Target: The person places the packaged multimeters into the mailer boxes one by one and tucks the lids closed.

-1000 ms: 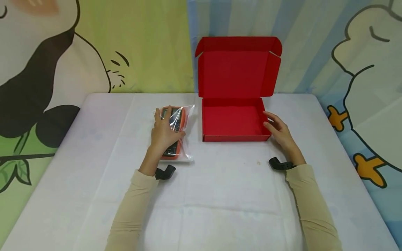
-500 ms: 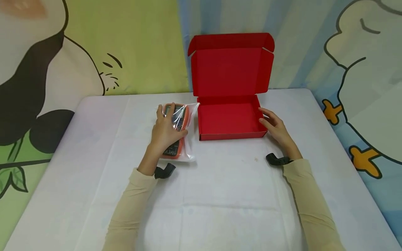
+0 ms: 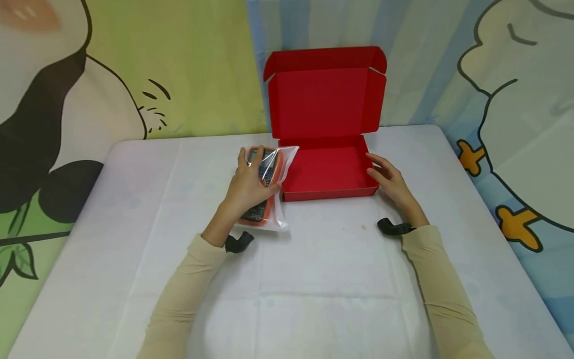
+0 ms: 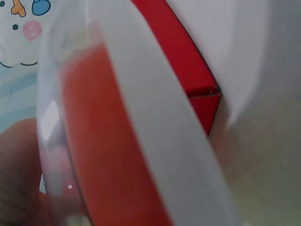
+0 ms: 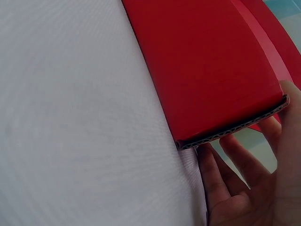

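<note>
In the head view my left hand (image 3: 251, 187) grips an orange and dark multimeter (image 3: 269, 172) sealed in a clear plastic bag (image 3: 280, 214). Fingers lie over its left side and the thumb over its right. The bag's upper right corner overlaps the left wall of an open red cardboard box (image 3: 329, 194). Close up in the left wrist view, the multimeter's orange side (image 4: 113, 141) is blurred, with the box corner (image 4: 202, 94) beyond it. My right hand (image 3: 392, 184) holds the box's right wall; the right wrist view has its fingers (image 5: 244, 160) outside and its thumb near the rim.
The box lid (image 3: 327, 102) stands upright behind the box, close to the printed backdrop (image 3: 179, 65). A white cloth covers the table (image 3: 314, 279). Black wrist cameras (image 3: 239, 242) sit on both wrists.
My left hand has carried the bagged multimeter rightward, up against the box's left side. My right hand keeps its hold on the box. The whole head view has shifted slightly.
</note>
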Available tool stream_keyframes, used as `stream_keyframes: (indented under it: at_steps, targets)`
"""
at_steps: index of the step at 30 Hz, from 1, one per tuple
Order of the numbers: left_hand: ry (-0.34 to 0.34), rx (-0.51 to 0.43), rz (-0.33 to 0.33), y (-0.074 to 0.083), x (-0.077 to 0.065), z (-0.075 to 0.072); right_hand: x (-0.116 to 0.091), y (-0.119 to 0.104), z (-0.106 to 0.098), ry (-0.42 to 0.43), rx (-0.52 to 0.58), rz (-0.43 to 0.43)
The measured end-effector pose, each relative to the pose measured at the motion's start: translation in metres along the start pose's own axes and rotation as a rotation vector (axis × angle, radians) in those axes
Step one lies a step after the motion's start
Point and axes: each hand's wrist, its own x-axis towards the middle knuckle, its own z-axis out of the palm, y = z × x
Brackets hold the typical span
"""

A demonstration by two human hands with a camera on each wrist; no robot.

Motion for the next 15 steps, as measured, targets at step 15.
stream_keyframes:
  at_steps: [15]
  targets:
    - [-0.021,0.027,0.077,0.016,0.014,0.021,0.011,0.033,-0.005,0.019,0.008,-0.028]
